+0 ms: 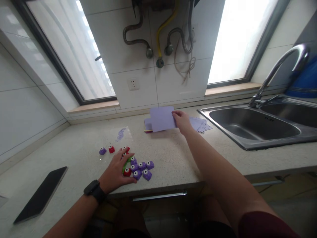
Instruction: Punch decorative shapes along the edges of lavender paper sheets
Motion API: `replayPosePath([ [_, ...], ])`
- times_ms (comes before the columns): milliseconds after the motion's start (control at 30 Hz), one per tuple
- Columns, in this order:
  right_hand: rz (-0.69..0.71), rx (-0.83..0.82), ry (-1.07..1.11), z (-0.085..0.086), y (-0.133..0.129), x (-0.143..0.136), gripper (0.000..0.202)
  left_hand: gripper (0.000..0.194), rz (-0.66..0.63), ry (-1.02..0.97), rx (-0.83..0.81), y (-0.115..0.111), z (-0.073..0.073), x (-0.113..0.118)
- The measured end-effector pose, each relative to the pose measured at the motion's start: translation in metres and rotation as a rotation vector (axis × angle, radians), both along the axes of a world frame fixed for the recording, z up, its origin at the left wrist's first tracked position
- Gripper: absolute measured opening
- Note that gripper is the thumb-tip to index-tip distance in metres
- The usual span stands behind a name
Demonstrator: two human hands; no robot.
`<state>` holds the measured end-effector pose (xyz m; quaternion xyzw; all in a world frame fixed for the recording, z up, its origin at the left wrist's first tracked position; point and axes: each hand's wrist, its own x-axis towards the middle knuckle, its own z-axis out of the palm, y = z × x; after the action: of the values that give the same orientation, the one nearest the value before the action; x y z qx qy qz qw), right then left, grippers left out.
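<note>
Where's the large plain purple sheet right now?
In the head view, the sheet is at the centre, its right edge held in the right hand, well left of the sink.

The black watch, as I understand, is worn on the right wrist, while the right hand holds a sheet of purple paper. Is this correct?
Not quite: the head view shows the black watch on the left wrist, not the right. The right hand does hold a sheet of purple paper.
</note>
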<state>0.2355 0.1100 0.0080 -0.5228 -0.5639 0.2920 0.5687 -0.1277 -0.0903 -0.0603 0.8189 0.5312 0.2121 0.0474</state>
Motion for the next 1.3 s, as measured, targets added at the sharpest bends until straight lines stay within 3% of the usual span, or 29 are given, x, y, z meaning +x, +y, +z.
replayPosePath([
  [133,-0.025,-0.052,-0.110,-0.016,0.026,-0.030,0.032,0.099,-0.038,0.008,0.009,0.011,-0.001,0.024],
  [300,0.039,-0.094,-0.322,-0.043,0.026,-0.047,0.036,0.097,-0.054,-0.025,0.031,0.028,-0.002,0.042],
  [433,0.031,-0.090,-0.458,-0.037,0.013,-0.045,0.049,0.097,-0.049,-0.039,0.042,0.045,-0.003,0.053],
  [500,0.112,-0.045,-0.510,-0.024,-0.005,-0.043,0.053,0.097,-0.047,-0.052,0.056,0.055,-0.003,0.058],
  [600,0.412,0.078,-0.593,-0.008,-0.054,-0.041,0.062,0.099,-0.052,-0.066,0.074,0.065,-0.005,0.063],
  [667,0.724,0.241,-0.708,-0.009,-0.095,-0.043,0.098,0.104,-0.067,-0.069,0.083,0.068,-0.006,0.063],
  [733,0.836,0.302,-0.813,-0.020,-0.130,-0.047,0.123,0.106,-0.079,-0.072,0.087,0.070,-0.007,0.063],
  [800,0.822,0.281,-0.881,-0.036,-0.151,-0.051,0.129,0.105,-0.086,-0.078,0.089,0.072,-0.007,0.064],
  [867,0.739,0.216,-0.929,-0.048,-0.154,-0.053,0.123,0.104,-0.096,-0.092,0.089,0.077,-0.006,0.067],
  [1000,0.600,0.213,-0.938,-0.054,-0.129,-0.047,0.108,0.092,-0.128,-0.111,0.088,0.092,-0.004,0.076],
  [1100,0.593,0.233,-0.914,-0.052,-0.112,-0.039,0.089,0.074,-0.159,-0.115,0.101,0.100,-0.003,0.080],
  [1200,0.534,0.244,-0.891,-0.053,-0.100,-0.039,0.070,0.059,-0.177,-0.117,0.129,0.103,-0.002,0.082],
  [1300,0.427,0.206,-0.877,-0.056,-0.090,-0.046,0.058,0.056,-0.166,-0.116,0.166,0.101,0.000,0.084],
])
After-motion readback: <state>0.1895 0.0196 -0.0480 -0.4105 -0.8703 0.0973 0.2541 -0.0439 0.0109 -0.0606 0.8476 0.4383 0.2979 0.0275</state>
